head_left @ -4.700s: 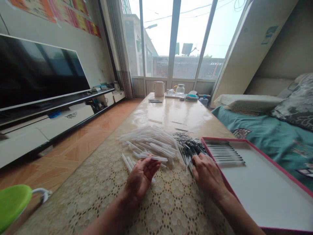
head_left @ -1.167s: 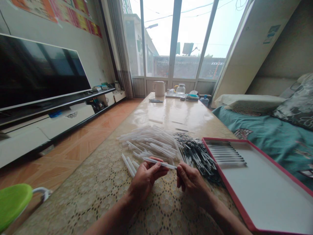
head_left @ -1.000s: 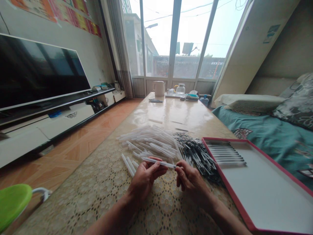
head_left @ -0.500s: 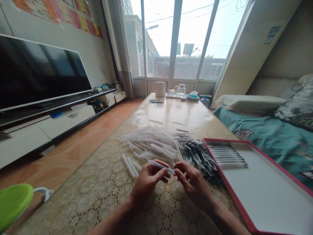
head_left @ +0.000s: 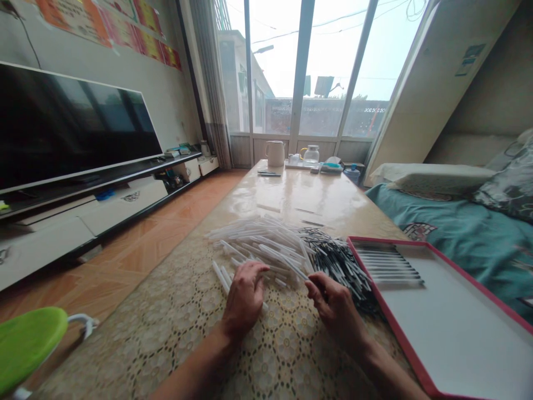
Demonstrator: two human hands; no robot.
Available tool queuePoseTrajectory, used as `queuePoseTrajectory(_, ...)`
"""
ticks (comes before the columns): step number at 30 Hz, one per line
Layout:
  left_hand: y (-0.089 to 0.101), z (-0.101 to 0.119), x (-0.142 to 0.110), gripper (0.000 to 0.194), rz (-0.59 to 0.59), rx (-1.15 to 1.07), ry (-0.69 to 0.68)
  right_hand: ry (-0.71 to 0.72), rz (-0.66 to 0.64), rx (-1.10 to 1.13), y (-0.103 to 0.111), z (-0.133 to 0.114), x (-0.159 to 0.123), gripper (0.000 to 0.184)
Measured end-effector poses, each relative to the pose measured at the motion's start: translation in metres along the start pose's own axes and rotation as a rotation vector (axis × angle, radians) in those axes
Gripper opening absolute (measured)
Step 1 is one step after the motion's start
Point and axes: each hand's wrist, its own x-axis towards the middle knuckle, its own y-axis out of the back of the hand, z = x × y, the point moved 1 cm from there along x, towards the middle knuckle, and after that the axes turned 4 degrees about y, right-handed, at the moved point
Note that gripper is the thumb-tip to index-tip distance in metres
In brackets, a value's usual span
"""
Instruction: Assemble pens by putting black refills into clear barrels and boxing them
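My right hand [head_left: 333, 297] is closed in a pinch on the near end of a slim whitish tube [head_left: 296, 269], which points up and left over the pile. My left hand [head_left: 246, 291] is palm down at the near left of the pile, its thumb and forefinger apart; its other fingers are partly hidden. Loose white tubes [head_left: 220, 276] lie beside and under it. Ahead spreads a heap of translucent white plastic tubes [head_left: 258, 233]. To its right is a heap of thin black-and-clear sticks resembling pen refills [head_left: 339, 261], close to my right hand.
A shallow red-rimmed white tray [head_left: 466, 316] at the right holds a row of dark-tipped clear tubes [head_left: 389, 264]. A beige jug [head_left: 275, 154] and glass pitcher [head_left: 311, 154] stand at the table's far end. A green stool [head_left: 31, 344] is at lower left.
My hands have moved apart. The left has let go of the slim tube they held between them and moved left to the loose tubes; the right keeps its pinch. The view has shifted slightly.
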Motion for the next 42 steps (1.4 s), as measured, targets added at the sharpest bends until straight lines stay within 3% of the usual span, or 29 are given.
queuePoseTrajectory(7,-0.005,0.001,-0.004,0.025,-0.097,0.249,-0.034,0.003,-0.009,-0.012,0.0,0.002,0.001,0.026)
queuePoseTrajectory(10,-0.006,0.004,-0.006,0.028,-0.126,0.284,-0.086,0.006,0.0,-0.036,0.0,0.001,0.001,0.027)
queuePoseTrajectory(15,-0.01,0.009,-0.009,0.035,-0.272,0.287,-0.177,0.018,0.001,-0.047,0.001,0.001,0.0,0.027)
queuePoseTrajectory(24,-0.011,0.011,-0.009,0.014,-0.292,0.265,-0.126,0.019,0.006,-0.031,-0.001,0.004,0.0,0.026)
queuePoseTrajectory(27,-0.011,0.009,-0.007,0.012,-0.22,0.164,-0.081,0.04,0.021,-0.007,-0.001,0.004,-0.001,0.025)
queuePoseTrajectory(32,-0.005,0.003,0.0,0.015,-0.015,-0.29,0.194,0.054,0.078,-0.047,0.003,-0.003,-0.001,0.017)
queuePoseTrajectory(37,-0.004,0.002,0.005,0.026,-0.048,-0.717,0.393,0.088,0.042,-0.057,0.006,-0.008,-0.001,0.013)
queuePoseTrajectory(42,-0.008,0.003,0.005,0.028,-0.108,-0.775,0.428,0.1,0.018,-0.063,0.006,-0.009,-0.002,0.011)
